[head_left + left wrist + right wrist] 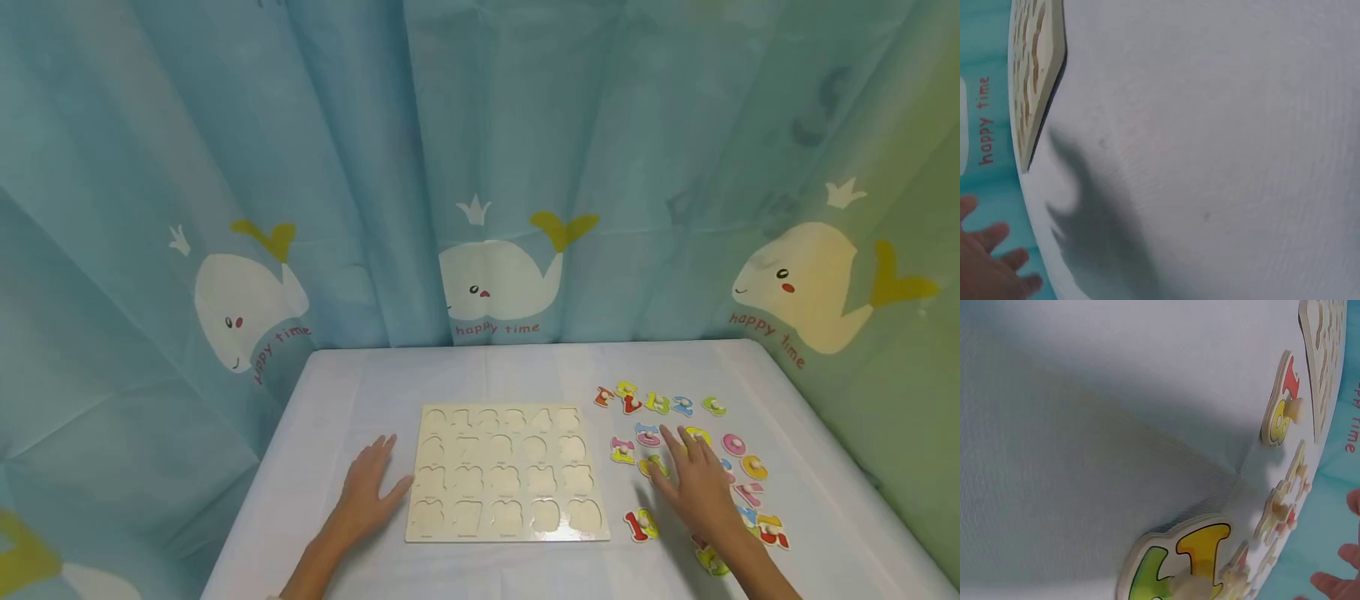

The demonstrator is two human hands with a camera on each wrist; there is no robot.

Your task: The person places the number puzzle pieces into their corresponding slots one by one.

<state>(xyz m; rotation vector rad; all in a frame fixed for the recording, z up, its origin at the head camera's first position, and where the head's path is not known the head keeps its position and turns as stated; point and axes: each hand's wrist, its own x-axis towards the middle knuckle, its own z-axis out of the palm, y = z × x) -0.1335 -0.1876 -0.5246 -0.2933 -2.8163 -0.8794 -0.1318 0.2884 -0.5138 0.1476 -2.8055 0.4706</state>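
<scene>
Left of a pale wooden number puzzle board (486, 467), my left hand (370, 487) is held over the white table with fingers spread and nothing in it. In the left wrist view that hand (991, 259) appears at the lower left, its shadow on the cloth. My right hand (696, 483) hovers over knobbed wooden number pieces, fingers extended and holding nothing. Its thumb overlaps a yellow-green piece (654, 472); a blue-and-pink piece (647, 433) lies just beyond. The right wrist view shows loose fingers (1349, 555) at the right edge, and a red-and-yellow 18 piece (1279, 422).
Several more number pieces are scattered on the right, including a pink 0 (733, 445), a green piece (714, 407) and a red-and-orange one (772, 530). The board's recesses show bare wood. A blue whale-print curtain (360, 167) hangs behind the white table (360, 383).
</scene>
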